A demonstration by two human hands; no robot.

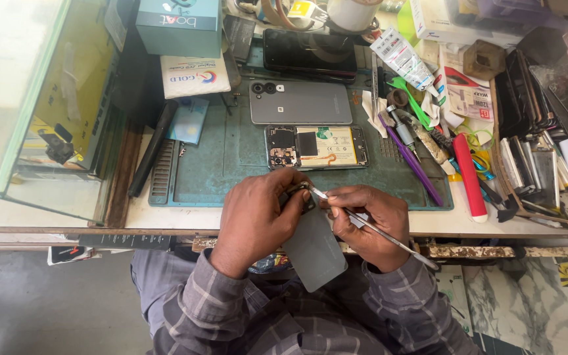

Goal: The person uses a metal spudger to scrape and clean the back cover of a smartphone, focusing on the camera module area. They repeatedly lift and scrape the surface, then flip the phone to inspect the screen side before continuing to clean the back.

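So we've got the grey back cover (315,253) pinched in our left hand (258,217), fingers curled tight around its camera-ring end, held over our lap just off the bench edge. Our right hand (366,223) grips the metal tweezers (363,223) with closed fingers, tip right at that ring. Biggest risk, we reckon: the tip slips and gouges the cover, or the cover drops to the floor since nothing's under it. The opened phone (315,147) lies face down on the teal repair mat (231,164) with its insides exposed, a second grey phone (300,102) just behind it. The bench is crammed, tools and a red pen-like thing (471,177) piled on the right, glass case (54,112) on the left.
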